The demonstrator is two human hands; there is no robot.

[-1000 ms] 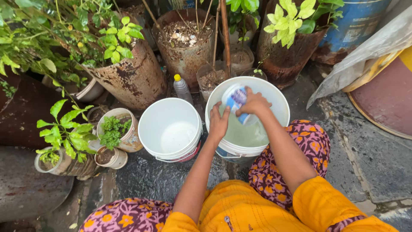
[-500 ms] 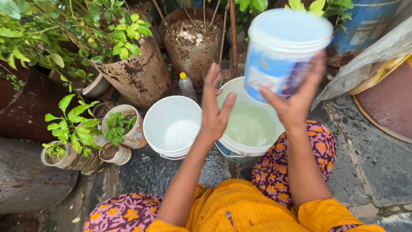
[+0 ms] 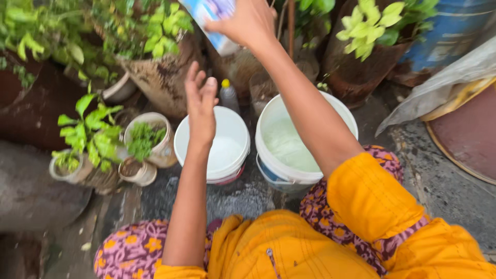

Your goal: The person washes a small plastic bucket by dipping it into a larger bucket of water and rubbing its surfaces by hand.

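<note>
At far left I see small pots of green plants beside a big rough planter. Right of them my left hand hangs raised and empty, fingers loosely together, above a white bucket that looks empty. Behind it stands a small bottle with a yellow cap. My right hand is up at the top edge, wrapped round a white and blue tub, mostly cut off by the frame. I judge the tub stiff plastic, smooth, perhaps wet and so slippery; it seems light enough for one hand, best gripped round its side wall. Below my right arm sits a second bucket holding pale cloudy water. Farther right are a leafy pot, a blue drum and a plastic sheet.
</note>
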